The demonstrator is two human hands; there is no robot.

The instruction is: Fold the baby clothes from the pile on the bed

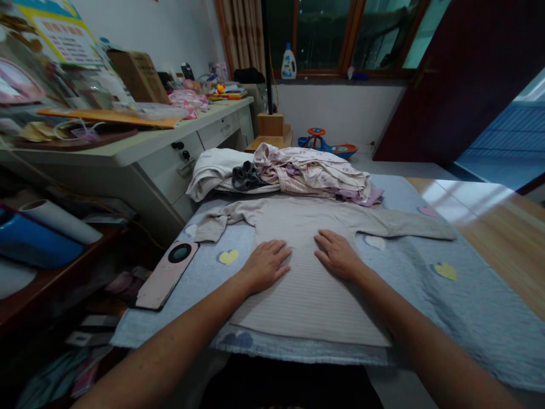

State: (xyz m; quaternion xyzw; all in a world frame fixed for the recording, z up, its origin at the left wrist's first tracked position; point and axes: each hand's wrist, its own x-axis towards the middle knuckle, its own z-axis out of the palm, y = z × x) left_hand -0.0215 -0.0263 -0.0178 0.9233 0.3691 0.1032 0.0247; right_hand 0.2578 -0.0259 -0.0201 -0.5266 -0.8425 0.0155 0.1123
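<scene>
A pale striped long-sleeved shirt (306, 301) lies spread out face-up, its hem toward me and its sleeves stretched to both sides. My left hand (267, 264) rests flat on the left part of its body, fingers extended. On the right part, my right hand (337, 254) lies palm down with the fingers slightly apart. Neither hand grips the fabric. The left sleeve is bent and crumpled near its cuff, while the right one runs nearly straight. Beneath the shirt is a light blue cloth (426, 307) with heart patterns.
Behind the shirt sits a heap of clothes (315, 170). A phone (168, 275) lies at the cloth's left edge. A cluttered desk (157, 170) stands at left, a wooden surface (506, 238) at right. A ride-on toy (327, 145) and a detergent bottle (288, 62) are farther back.
</scene>
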